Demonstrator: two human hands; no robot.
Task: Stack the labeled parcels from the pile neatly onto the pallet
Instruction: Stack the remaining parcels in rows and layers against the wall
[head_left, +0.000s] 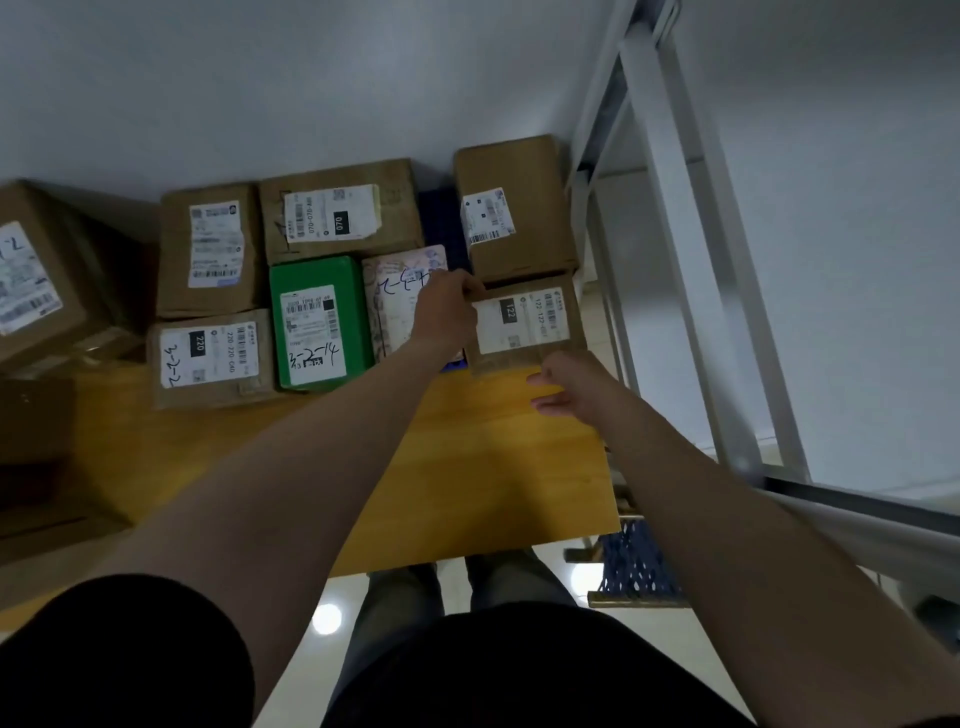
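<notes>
Left grip (447, 314) holding labelled parcel (524, 322), right grip (563, 387) beside — yellow board (493, 467) beneath

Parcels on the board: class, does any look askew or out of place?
Yes. The big box at far left lies tilted, out of line with the squared rows around the green parcel. Nothing looks spilled or torn.

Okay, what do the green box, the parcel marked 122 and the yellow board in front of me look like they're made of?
Green box: probably printed card, smooth with a slight sheen and crisp edges.
Parcel marked 122: brown cardboard, matte, with a white paper label stuck on top.
Yellow board: looks like wood or wood-look laminate with a smooth satin finish. Faint grain streaks show, but they are too blurred to settle it.
</notes>
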